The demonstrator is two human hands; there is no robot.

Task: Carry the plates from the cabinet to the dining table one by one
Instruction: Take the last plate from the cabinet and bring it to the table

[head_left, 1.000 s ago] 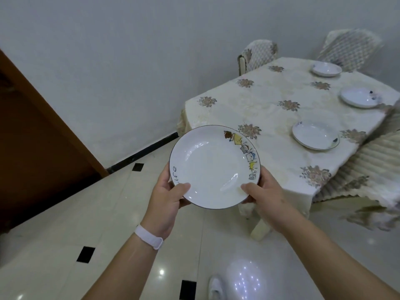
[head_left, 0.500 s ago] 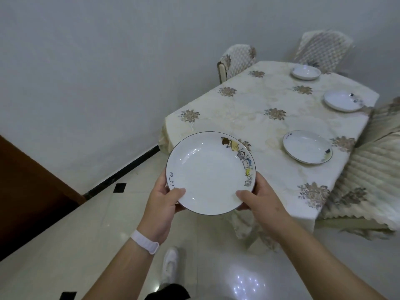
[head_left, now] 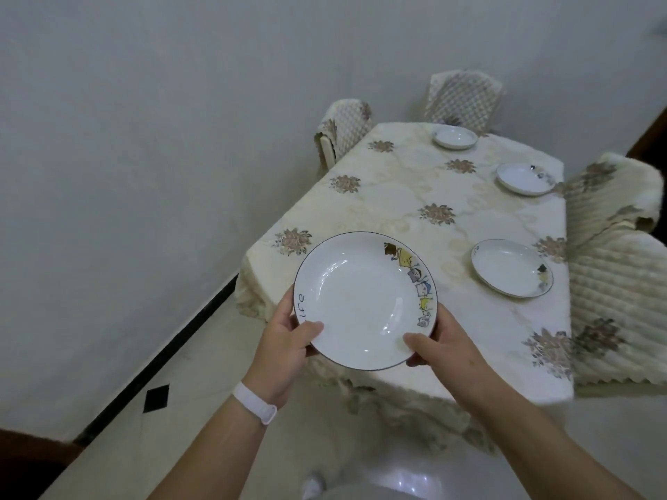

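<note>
I hold a white plate (head_left: 364, 299) with a dark rim and cartoon figures along its right edge, level in front of me. My left hand (head_left: 283, 342) grips its lower left rim, thumb on top. My right hand (head_left: 442, 346) grips the lower right rim the same way. The plate hangs over the near left corner of the dining table (head_left: 415, 196), which is covered with a cream flowered cloth. Three similar plates lie along the table's right side: a near plate (head_left: 510, 267), a middle plate (head_left: 523, 178) and a far plate (head_left: 454, 137).
Quilt-covered chairs stand around the table: one at the far left (head_left: 344, 126), one at the far end (head_left: 463, 93), and one on the right (head_left: 613, 240). A white wall runs along the left. The floor is glossy tile with black diamonds (head_left: 157, 396).
I have stepped closer to the table, still holding the plate in both hands. The table now fills more of the view and the plate sits over its near corner.
</note>
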